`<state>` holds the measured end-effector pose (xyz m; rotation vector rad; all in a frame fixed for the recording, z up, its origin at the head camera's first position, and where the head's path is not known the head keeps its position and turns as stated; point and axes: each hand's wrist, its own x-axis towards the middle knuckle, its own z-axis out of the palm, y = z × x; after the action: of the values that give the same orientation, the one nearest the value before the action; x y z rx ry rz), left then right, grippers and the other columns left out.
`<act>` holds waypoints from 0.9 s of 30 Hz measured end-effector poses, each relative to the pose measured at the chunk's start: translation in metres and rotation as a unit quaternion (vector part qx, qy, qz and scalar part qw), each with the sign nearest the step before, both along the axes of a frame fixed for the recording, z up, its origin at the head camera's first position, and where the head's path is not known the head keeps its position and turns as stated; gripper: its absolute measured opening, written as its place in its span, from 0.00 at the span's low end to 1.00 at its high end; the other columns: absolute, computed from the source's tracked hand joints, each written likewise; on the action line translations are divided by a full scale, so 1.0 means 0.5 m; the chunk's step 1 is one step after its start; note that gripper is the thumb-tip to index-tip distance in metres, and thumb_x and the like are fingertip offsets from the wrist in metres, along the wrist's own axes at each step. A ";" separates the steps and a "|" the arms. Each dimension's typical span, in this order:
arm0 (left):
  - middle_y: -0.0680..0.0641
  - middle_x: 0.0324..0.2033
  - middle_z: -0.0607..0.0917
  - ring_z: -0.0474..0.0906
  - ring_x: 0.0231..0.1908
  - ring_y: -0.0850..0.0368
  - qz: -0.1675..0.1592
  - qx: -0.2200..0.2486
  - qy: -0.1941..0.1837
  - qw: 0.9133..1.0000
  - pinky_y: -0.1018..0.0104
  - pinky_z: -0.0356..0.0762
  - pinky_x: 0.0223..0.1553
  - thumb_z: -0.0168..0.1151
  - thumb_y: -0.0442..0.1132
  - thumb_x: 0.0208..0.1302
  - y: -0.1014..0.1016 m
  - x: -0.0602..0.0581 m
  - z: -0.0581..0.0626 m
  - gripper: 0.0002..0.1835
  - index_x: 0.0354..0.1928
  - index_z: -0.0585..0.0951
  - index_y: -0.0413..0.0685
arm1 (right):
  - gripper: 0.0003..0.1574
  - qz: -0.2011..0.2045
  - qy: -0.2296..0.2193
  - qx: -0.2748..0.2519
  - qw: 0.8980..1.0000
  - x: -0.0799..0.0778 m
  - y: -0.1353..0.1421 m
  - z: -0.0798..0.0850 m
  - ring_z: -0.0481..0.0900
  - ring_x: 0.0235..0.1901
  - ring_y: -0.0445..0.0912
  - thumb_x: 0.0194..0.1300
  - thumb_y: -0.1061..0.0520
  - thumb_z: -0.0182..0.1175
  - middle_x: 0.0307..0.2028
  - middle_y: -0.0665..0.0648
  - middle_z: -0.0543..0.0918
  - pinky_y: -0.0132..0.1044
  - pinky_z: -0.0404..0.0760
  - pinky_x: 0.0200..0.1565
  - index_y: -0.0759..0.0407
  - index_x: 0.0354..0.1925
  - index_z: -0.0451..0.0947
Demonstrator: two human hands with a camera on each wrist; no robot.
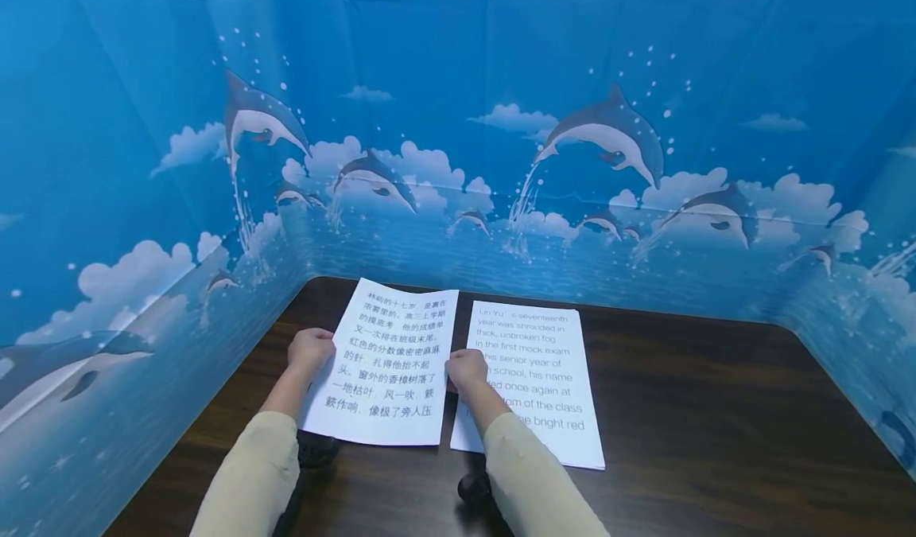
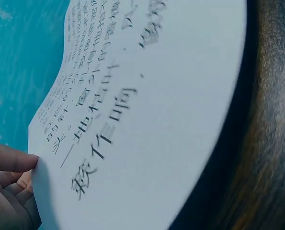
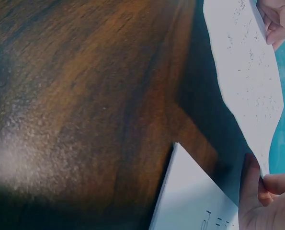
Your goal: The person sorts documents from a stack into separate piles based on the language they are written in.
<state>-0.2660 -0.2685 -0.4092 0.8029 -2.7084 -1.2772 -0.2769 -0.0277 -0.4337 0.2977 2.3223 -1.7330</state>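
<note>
A white sheet of paper (image 1: 390, 362) printed with lines of Chinese characters is held up over the table by both hands. My left hand (image 1: 311, 352) pinches its left edge, thumb on top, as the left wrist view also shows on the paper (image 2: 180, 110). On the opposite edge, my right hand (image 1: 468, 371) pinches the sheet between thumb and fingers. In the right wrist view the sheet (image 3: 250, 72) bows slightly and casts a shadow on the wood. Under my right forearm lies a stack of paper (image 1: 533, 386) with English text, partly hidden by that hand and sleeve.
The dark wooden table (image 1: 716, 410) stretches out to the right of the stack. A blue backdrop (image 1: 444, 107) with dolphins and clouds rises along the table's back and sides. Black rounded objects (image 1: 474, 488) show beneath the forearms.
</note>
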 end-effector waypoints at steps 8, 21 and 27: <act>0.28 0.50 0.74 0.71 0.49 0.35 0.019 -0.003 0.003 1.000 0.45 0.70 0.53 0.45 0.33 0.64 -0.003 -0.002 -0.025 0.19 0.53 0.72 0.28 | 0.08 0.021 0.003 0.001 1.000 0.008 -0.006 -0.010 0.79 0.32 0.48 0.57 0.66 0.54 0.35 0.61 0.76 0.35 0.83 0.31 0.67 0.35 0.78; 0.27 0.55 0.70 0.67 0.56 0.33 0.047 0.038 0.004 0.998 0.44 0.66 0.59 0.45 0.35 0.62 -0.005 0.000 -0.029 0.23 0.58 0.68 0.28 | 0.22 0.022 -0.017 0.031 0.999 0.002 -0.008 0.017 0.79 0.38 0.52 0.63 0.56 0.51 0.37 0.62 0.77 0.41 0.83 0.38 0.72 0.49 0.70; 0.27 0.55 0.70 0.68 0.55 0.33 0.038 0.032 0.007 0.999 0.45 0.67 0.58 0.44 0.37 0.64 -0.004 0.000 -0.027 0.24 0.58 0.67 0.27 | 0.26 0.024 -0.023 0.059 0.998 -0.005 -0.001 0.030 0.79 0.34 0.52 0.61 0.55 0.52 0.35 0.63 0.77 0.40 0.83 0.36 0.74 0.51 0.69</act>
<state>-0.2663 -0.2706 -0.4228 0.8909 -2.6110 -1.3555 -0.2793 -0.0282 -0.4186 0.2958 2.3830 -1.5531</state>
